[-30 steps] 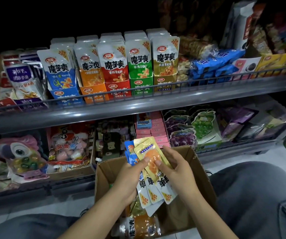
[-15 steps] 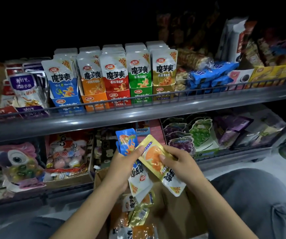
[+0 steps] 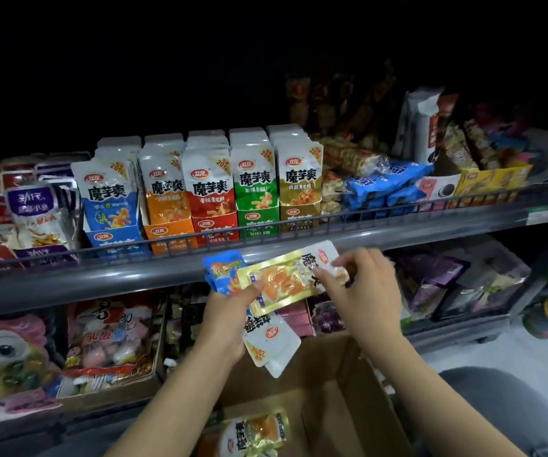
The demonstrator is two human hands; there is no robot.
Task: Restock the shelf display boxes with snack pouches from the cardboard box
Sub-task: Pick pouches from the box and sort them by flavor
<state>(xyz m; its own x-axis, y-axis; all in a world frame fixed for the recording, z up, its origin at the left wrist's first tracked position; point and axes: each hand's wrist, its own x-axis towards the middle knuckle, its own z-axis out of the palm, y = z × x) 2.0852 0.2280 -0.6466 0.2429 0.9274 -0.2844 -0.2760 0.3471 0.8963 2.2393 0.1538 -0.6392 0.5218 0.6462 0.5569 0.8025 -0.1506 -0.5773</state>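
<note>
Gold pouch [image 3: 282, 281] lies crosswise, long axis left-right, just below gold display box [image 3: 300, 215]. R hand [image 3: 363, 286] pinches its white end; L hand [image 3: 229, 313] grips blue pouches [image 3: 225, 270] w/ thumb on gold one.

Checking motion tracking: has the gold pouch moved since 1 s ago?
Yes. The gold pouch has risen from the cardboard box opening to the upper shelf rail, turning sideways, pinched by the left hand and right hand.
</note>
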